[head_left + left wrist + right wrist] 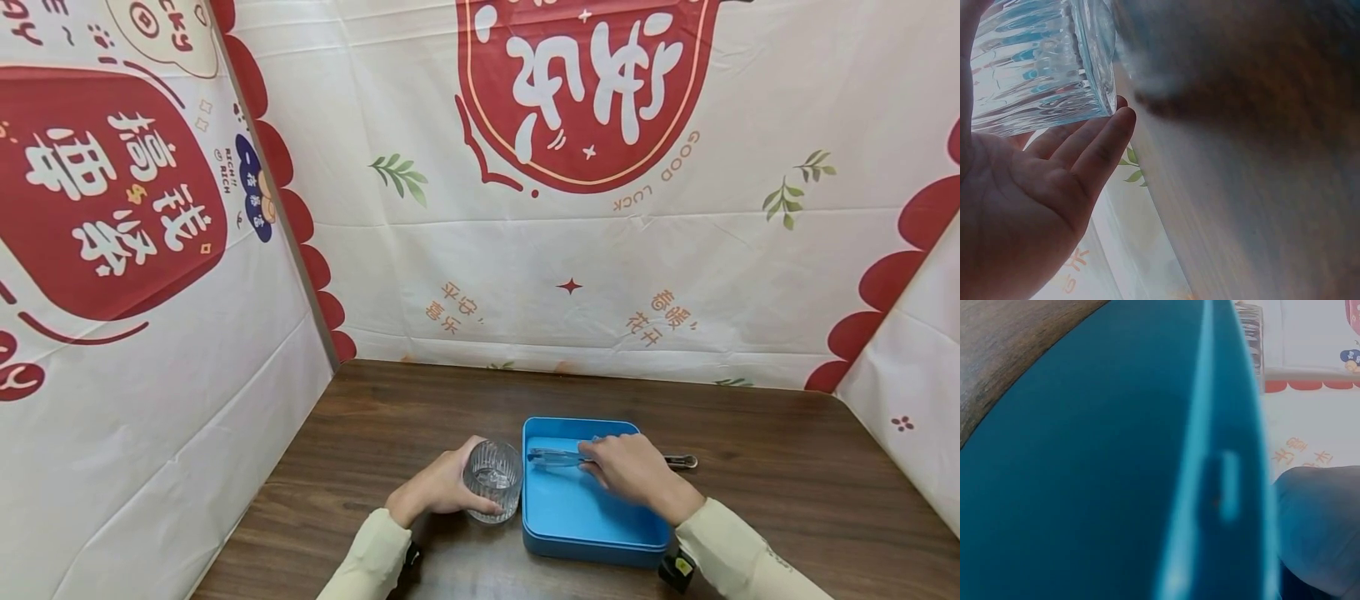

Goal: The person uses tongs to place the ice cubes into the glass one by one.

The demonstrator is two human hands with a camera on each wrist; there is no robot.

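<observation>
My left hand (pixel 444 483) grips a clear ribbed glass (pixel 492 492) at the left side of a blue rectangular box (pixel 592 521). Thumb and fingers go round the glass; in the left wrist view its ribbed wall (pixel 1029 81) lies against the fingers. Whether its base touches the table cannot be told. Over the box, my right hand (pixel 630 468) holds slim tongs, as they appear, with clear bluish tips (pixel 555 457) pointing left and a metal looped end (pixel 681 461) sticking out behind the hand. The blue box wall (pixel 1085 475) fills much of the right wrist view, hiding the tongs.
Both things are on a dark wood table (pixel 420 400). A white printed cloth (pixel 510 250) hangs behind it, and another cloth (pixel 150 417) stands along the left. The box's raised rim surrounds the space under my right hand.
</observation>
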